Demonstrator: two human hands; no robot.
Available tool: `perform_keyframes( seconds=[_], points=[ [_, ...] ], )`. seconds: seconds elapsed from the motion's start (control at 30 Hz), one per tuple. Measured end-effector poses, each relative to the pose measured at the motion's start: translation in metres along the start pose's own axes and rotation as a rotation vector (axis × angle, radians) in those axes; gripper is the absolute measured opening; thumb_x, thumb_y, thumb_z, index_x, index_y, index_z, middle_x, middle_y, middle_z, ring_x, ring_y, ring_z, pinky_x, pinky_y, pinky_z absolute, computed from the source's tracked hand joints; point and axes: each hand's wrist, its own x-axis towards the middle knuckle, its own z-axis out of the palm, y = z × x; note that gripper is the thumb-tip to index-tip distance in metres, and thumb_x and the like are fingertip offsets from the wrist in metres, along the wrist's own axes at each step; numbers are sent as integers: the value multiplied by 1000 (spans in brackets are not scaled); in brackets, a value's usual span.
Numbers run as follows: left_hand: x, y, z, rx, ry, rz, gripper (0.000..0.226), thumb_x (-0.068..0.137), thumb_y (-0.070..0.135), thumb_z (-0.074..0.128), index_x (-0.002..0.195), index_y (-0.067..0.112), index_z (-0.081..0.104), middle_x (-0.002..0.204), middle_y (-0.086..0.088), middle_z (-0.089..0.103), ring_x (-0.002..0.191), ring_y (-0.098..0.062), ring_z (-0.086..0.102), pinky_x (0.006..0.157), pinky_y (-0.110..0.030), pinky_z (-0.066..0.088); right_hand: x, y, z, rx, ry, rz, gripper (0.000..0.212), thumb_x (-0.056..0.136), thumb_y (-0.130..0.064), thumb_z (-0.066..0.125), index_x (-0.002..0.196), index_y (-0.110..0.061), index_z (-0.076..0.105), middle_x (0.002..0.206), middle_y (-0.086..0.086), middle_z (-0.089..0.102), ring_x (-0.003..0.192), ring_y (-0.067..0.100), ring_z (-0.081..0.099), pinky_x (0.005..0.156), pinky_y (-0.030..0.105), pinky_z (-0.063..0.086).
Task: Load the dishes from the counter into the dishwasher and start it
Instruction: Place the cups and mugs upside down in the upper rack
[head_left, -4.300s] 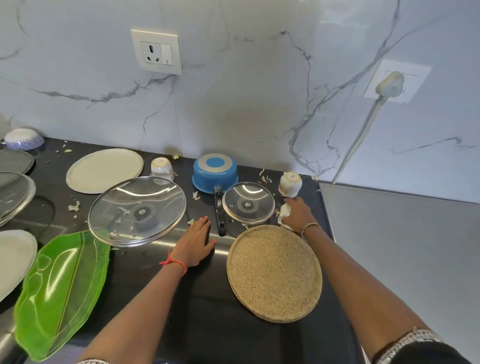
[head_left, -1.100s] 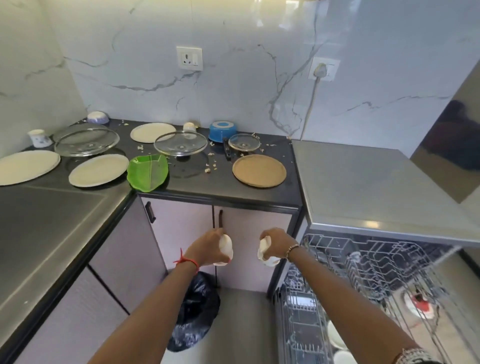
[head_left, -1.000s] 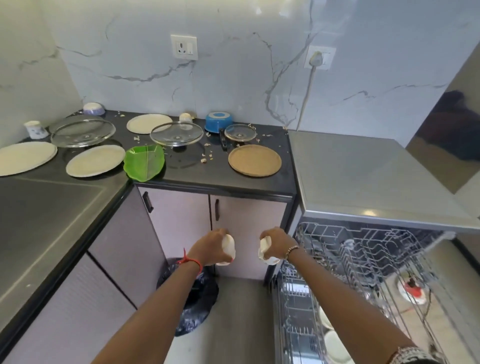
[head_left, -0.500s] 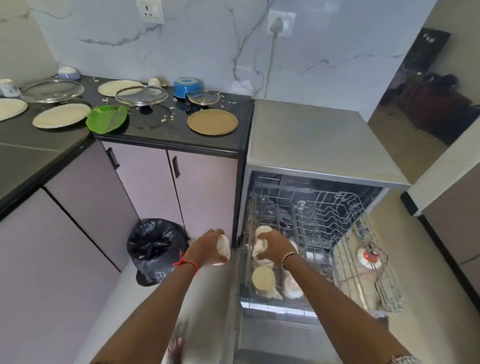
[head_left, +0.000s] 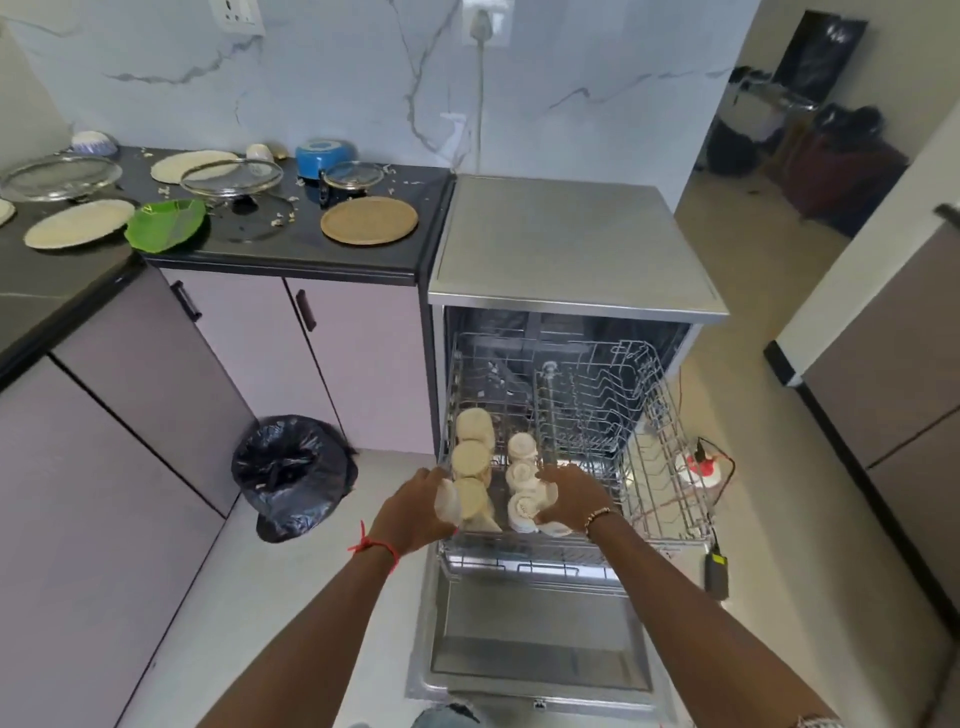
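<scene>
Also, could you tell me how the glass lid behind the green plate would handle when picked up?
The glass lid seems to rest upside down on its knob, so it would probably rock or tip if nudged. It looks like clear glass, so likely stiff, breakable and slippery.

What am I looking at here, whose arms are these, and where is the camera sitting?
No robot here: a person wears one wide camera on the head, looking down at their own arms. They stand at an open dishwasher with its rack pulled out; several cups already sit in it. The left hand holds a white cup; the right hand grips a second cup over the rack. On the counter wait plates, glass lids, a blue pot and a brown plate.
</scene>
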Motion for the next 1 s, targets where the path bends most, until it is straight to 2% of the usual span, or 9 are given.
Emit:
perform_keyframes(
  seconds=[0.23,0.47,0.6,0.73,0.87,1.0],
  points=[
    [24,15,21,26,-38,44,79,70,34,77,135,14,38,133,-7,46,114,-26,51,94,-37,48,11,26,9,-1,4,29,68,70,-33,78,131,-26,50,125,11,46,117,27,49,98,34,43],
    [83,19,23,29,-64,69,80,71,33,76,137,15,36,137,-6,43,117,-27,50,94,-39,48,54,44,-2,20,1,94,70,72,-24,77,132,-9,43,134,14,40,123,30,43,101,38,41],
    [124,12,17,3,-33,72,77,72,33,76,136,14,37,135,-6,45,115,-26,49,90,-38,48,90,47,-14,39,5,103,72,73,-20,77,135,-11,40,133,15,36,121,29,46,100,34,42],
    [164,3,13,-10,-24,55,77,72,29,76,137,12,37,136,-7,42,117,-28,47,92,-40,46,130,52,-20,12,52,65,51,82,-10,64,130,-13,47,116,10,43,120,27,44,94,29,40],
    [193,-5,16,-38,-3,20,73,73,27,76,135,11,39,134,-8,43,115,-30,48,90,-41,46,171,52,-21,-8,51,36,56,82,-9,63,134,-22,45,137,12,34,123,27,42,95,32,42],
    [218,-12,22,-123,28,-53,73,71,24,78,132,11,42,131,-9,45,110,-30,50,90,-43,48,219,55,-17,-17,43,-2,65,81,-1,62,138,-21,38,142,12,27,128,28,37,91,35,50]
  ],
)
